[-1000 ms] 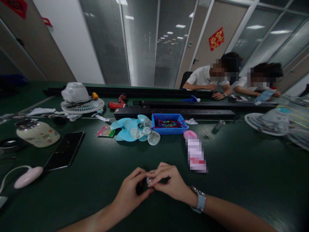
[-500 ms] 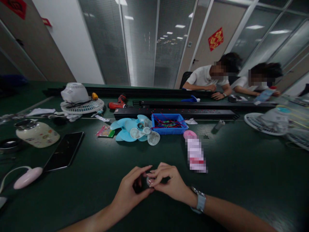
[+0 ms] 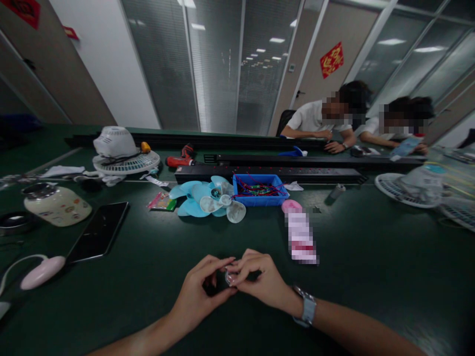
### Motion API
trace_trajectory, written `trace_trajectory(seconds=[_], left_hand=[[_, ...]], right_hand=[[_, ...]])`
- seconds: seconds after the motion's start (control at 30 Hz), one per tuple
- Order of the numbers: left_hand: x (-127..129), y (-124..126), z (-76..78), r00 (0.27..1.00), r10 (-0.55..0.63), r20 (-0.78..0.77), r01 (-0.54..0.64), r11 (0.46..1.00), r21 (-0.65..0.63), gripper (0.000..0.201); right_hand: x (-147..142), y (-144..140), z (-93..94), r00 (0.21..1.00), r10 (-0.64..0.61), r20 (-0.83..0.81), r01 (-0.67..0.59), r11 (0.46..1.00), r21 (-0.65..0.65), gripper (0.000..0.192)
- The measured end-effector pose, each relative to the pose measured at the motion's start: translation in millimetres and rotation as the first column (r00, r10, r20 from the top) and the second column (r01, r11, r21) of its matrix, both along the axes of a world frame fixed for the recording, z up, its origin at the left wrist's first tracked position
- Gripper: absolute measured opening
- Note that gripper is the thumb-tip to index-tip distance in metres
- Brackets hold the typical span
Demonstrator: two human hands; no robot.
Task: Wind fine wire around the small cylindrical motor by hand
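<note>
Both hands pinch one small dark part low over the dark green bench (image 3: 371,267).

The left hand (image 3: 198,291) curls its grip around the small dark, partly shiny part (image 3: 222,279), thumb and fingers closed on it; the right hand (image 3: 260,279), wearing a grey wristwatch (image 3: 308,307), clamps its fingertips (image 3: 230,278) on the same piece from the other side. Since half a second ago the left fingers have curled slightly tighter; the hands sit at the same spot. Pale blue fan blades (image 3: 208,199) and a blue plastic bin (image 3: 260,190) lie well beyond.
</note>
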State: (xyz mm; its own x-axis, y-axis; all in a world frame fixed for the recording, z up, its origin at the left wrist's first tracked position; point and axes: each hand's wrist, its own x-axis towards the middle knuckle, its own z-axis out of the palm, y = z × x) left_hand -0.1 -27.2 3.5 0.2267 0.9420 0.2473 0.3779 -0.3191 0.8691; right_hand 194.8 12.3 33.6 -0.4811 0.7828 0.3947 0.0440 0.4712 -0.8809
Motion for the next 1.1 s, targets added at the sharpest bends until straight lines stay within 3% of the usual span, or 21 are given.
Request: trace_trajectory(seconds=[0.13,0.3,0.5,0.77,0.9,1.0,1.1], left_hand=[[0,1,-0.3,0.999,0.003,-0.041,-0.003,1.0,-0.007,0.047],[1,0,5.0,0.992,-0.048,-0.113,0.046,0.999,-0.021,0.031],[3,-1,10.5,0.989,-0.037,-0.144,0.034,0.999,-0.027,0.026],[3,-1,12.0,0.986,-0.051,-0.159,0.046,0.998,-0.033,0.026],[3,-2,10.4,0.983,-0.051,-0.177,0.041,0.997,-0.058,0.031],[2,-1,9.3,0.981,-0.056,-0.184,0.045,0.997,-0.063,0.037],[2,0,8.9,0.981,-0.061,-0.184,0.052,0.997,-0.055,0.037]], right_hand=[[0,-1,-0.7,1.0,-0.011,0.003,0.011,1.0,0.01,0.007],[0,-2,0.6,0.999,-0.043,-0.003,0.042,0.998,-0.039,0.02],[2,1,13.2,0.998,0.046,0.043,-0.047,0.999,0.009,0.035],[5,3,21.8,0.997,0.066,0.045,-0.069,0.996,0.051,0.034],[18,9,17.5,0.997,-0.067,0.037,0.067,0.998,-0.004,0.031],[35,12,5.1,0.977,-0.195,0.089,0.204,0.974,-0.095,0.026],[49,12,-10.3,0.964,-0.234,0.124,0.25,0.959,-0.133,0.022]])
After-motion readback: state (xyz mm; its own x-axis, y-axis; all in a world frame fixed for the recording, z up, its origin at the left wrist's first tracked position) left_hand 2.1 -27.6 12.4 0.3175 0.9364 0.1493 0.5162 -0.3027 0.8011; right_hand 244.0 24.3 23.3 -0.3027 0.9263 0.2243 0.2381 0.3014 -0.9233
